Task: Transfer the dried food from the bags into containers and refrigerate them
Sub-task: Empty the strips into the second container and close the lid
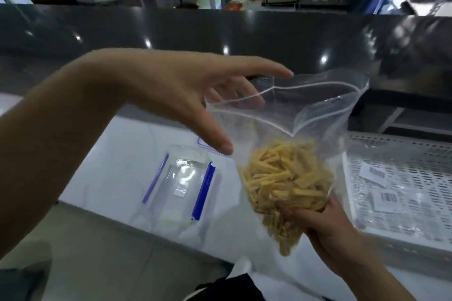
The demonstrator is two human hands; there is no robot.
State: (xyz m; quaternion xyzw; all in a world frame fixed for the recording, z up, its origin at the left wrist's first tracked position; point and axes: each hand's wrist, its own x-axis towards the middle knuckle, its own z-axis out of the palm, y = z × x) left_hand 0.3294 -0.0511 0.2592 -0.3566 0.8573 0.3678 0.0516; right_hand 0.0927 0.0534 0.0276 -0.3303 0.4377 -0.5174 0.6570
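Above white counter, right hand fingers clutch bag bottom; left hand fingers spread at its mouth.

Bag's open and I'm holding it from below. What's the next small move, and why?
Probably swing the bag over the container on the counter and tip it. The right hand cups the dried food from below, the left hand is open at the bag's gaping mouth, and the container stands lidless to the left.

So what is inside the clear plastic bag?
The bag holds yellow dried food sticks, heaped at its bottom. Its upper part looks empty. The right hand grips the bag from below, so the sticks behind its fingers are hidden.
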